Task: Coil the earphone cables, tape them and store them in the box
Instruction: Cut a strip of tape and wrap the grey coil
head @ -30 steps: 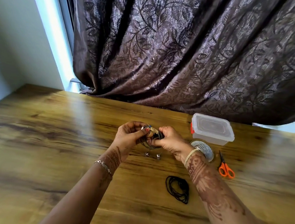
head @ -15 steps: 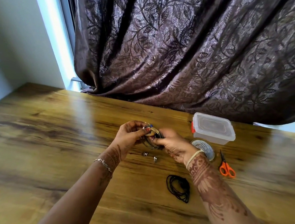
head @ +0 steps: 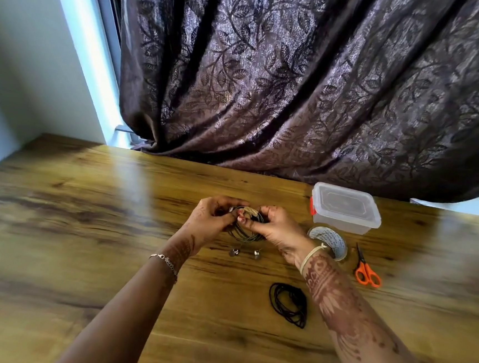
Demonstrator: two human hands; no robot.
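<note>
Head view, looking down over the wooden surface (head: 89,226): both hands meet just left of the clear plastic box (head: 346,209), holding a coiled earphone cable (head: 245,228) up off the wood. The left hand (head: 214,222) has its fingers pinched together on the top left of the coil; the right hand (head: 277,231) has its fingers closed on the coil's right side, thumb pressing near a pale strip at the top, which looks like tape being wrapped around the bundle. Two small earbuds (head: 245,252) dangle below the coil, close to the wood or touching it; I cannot tell which.

To my eye the taping step for this cable is in hand. Next, the strip needs smoothing all the way round so the loops stay bound, then the bundle goes to the box.

That box sits with its lid on, a red latch on its left end, and seems empty through the clear lid, so it must be opened first. In front of the box lies the tape roll (head: 328,241), with orange-handled scissors (head: 366,272) beside it to the right. Nearer the person than the box, a second black cable (head: 289,304) lies loosely looped, not yet taped as far as I can see.
</note>
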